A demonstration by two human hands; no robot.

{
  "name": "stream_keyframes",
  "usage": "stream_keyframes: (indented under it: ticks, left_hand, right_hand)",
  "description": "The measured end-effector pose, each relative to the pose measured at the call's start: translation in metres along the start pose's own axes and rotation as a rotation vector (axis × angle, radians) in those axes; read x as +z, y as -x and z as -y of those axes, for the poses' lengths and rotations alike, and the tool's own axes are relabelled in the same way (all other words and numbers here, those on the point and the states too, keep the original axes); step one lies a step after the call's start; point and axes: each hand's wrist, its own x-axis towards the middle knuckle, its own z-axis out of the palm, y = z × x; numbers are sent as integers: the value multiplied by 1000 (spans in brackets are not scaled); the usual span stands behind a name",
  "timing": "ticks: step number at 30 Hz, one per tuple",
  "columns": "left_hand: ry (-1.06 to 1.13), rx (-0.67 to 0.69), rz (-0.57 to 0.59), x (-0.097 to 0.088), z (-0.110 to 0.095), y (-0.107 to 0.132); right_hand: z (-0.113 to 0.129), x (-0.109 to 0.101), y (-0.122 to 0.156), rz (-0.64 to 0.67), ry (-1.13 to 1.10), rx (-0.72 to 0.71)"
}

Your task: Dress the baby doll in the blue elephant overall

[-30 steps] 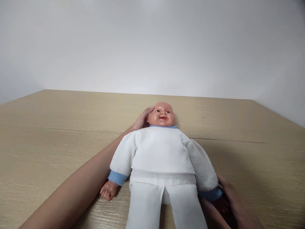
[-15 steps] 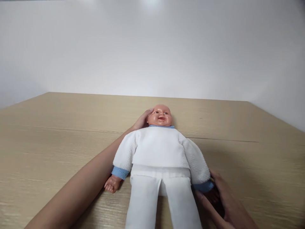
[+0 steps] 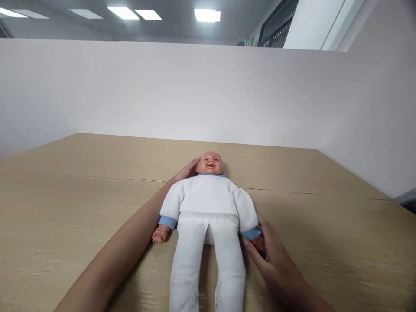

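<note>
A baby doll (image 3: 208, 203) in a white fleece top with blue cuffs and white trousers lies on its back on the wooden table (image 3: 65, 203), head away from me. My left hand (image 3: 186, 171) cups the side of the doll's head, fingers curved against it. My right hand (image 3: 271, 255) rests by the doll's hip, fingers closed around the doll's small hand below the blue cuff.
White partition walls (image 3: 227, 95) stand along the table's far and right edges. Ceiling lights show above the partition. The table's right edge runs diagonally at the right.
The camera has pulled back and tilted up, so the doll looks smaller and the ceiling shows. My right hand has come more into view beside the doll's hand. My left hand stays at the head.
</note>
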Motion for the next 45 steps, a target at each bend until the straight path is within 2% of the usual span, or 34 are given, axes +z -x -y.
stream_keyframes:
  ticks: [4, 7, 12, 16, 19, 21, 23, 24, 26, 27, 28, 29, 30, 31, 32, 33, 35, 37, 40, 43, 45]
  left_hand:
    - [-39, 151, -172, -13, -6, 23]
    - [-55, 173, -220, -19, -11, 49]
    - [-164, 199, -286, -18, -6, 107]
    - [-316, 253, -410, -18, 3, 154]
    - [-400, 263, -501, -12, 11, 192]
    - [-447, 268, -581, 1, 21, 226]
    - [-518, 303, -689, 23, 42, 268]
    - [-577, 348, -751, 37, 57, 293]
    - [-847, 567, -847, 68, 100, 343]
    - [-929, 666, -851, 83, 125, 366]
    - [-999, 743, -809, 97, 153, 387]
    - [-1052, 821, -694, 109, 180, 404]
    - [-1104, 871, -509, 119, 205, 417]
    - [-1170, 847, -341, 125, 228, 425]
    - [-1237, 748, -222, 128, 246, 428]
    - [-1279, 605, -172, 129, 261, 427]
    - [-1314, 327, -163, 127, 278, 417]
    - [-1295, 125, -192, 123, 285, 400]
    - [-1208, -56, -185, 123, 289, 378]
    - [-1047, -166, -157, 133, 292, 372]
    - [-895, -176, -95, 141, 289, 379]
  right_hand:
    - [-4, 10, -2, 23, 20, -29]
    - [-5, 13, -3, 8, 4, -63]
    - [-10, 9, -6, 2, -28, -69]
    - [-18, 2, -4, 44, -107, -71]
    - [-11, -5, 21, 2, -196, 3]
    - [1, -11, 57, -72, -217, 71]
    - [11, -17, 110, -150, -191, 63]
    - [12, -19, 139, -213, -182, 12]
    - [2, -19, 198, -428, -93, -194]
    - [-9, -15, 225, -614, -93, -367]
    - [-24, -9, 248, -674, -107, -540]
    - [-40, -1, 266, -655, -105, -594]
    - [-57, 9, 280, -620, -96, -525]
    - [-72, 20, 290, -606, -103, -340]
    - [-85, 31, 296, -600, -107, -114]
    - [-96, 43, 299, -543, -133, 127]
    - [-107, 62, 299, -425, -227, 478]
    - [-107, 75, 296, -310, -327, 654]
    - [-93, 81, 290, -215, -405, 676]
    - [-66, 77, 285, -182, -397, 555]
    - [-42, 68, 282, -126, -368, 441]
